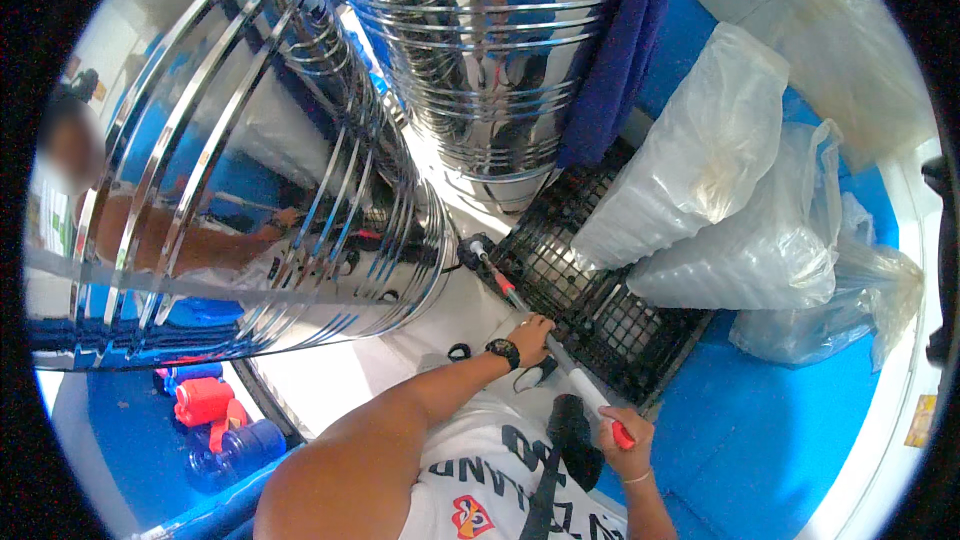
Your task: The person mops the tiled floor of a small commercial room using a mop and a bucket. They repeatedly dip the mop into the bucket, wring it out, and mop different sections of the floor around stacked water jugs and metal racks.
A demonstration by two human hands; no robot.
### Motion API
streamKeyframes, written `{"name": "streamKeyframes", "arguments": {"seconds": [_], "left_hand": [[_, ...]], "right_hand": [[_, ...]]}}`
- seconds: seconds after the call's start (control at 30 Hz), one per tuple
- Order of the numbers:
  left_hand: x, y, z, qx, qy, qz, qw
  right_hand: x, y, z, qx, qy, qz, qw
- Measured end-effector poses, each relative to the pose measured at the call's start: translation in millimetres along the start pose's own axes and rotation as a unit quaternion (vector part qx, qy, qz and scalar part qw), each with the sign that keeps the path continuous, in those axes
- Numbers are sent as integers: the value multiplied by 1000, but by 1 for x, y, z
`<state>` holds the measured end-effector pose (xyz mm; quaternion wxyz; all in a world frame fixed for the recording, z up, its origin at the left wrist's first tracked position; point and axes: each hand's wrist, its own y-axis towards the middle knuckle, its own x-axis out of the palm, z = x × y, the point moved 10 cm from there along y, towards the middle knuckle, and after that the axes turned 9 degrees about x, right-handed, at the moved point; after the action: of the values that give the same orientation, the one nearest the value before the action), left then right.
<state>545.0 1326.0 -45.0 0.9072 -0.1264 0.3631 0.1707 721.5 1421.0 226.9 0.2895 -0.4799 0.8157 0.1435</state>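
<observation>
Both my hands grip a long pole (576, 376), grey in the middle, with a white grip and a red end cap. My left hand (532, 337), with a dark watch on the wrist, is closed around the middle of the shaft. Closer to my body, my right hand (627, 443) wraps the white and red grip end. From there the pole slants away to the far left, past a red collar, to a small dark head (478, 249). That head rests low between the shiny metal tanks and a black plastic pallet (590, 285); its kind is not clear.
A ribbed steel tank (250, 160) stands close on my left, and another steel tank (480, 70) farther off, beside a hanging purple cloth (625, 70). Clear plastic bags (700, 140) are piled at right on the pallet and blue floor (780, 430). Plastic jugs (235, 450) lie at lower left.
</observation>
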Motion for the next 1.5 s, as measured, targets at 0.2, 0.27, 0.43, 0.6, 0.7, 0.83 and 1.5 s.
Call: {"name": "streamKeyframes", "arguments": {"seconds": [0.2,0.27,0.43,0.6,0.7,0.83,1.5], "left_hand": [[40,23,0,4,66,-117,991],[76,18,11,29,155,-242,957],[89,28,-12,-6,167,-259,951],[45,42,-51,-145,139,-180,963],[18,68,-53,-136,237,-203,940],[-25,75,-72,-193,184,-122,956],[92,129,26,23,75,-125,989]], "right_hand": [[-4,-38,123,131,70,73,986],[4,-69,136,122,32,22,992],[26,-60,157,82,67,25,994],[94,31,189,141,161,-58,975],[131,95,169,36,202,-72,976],[173,146,169,106,308,-98,940],[-90,101,109,98,-115,-139,979]]}}
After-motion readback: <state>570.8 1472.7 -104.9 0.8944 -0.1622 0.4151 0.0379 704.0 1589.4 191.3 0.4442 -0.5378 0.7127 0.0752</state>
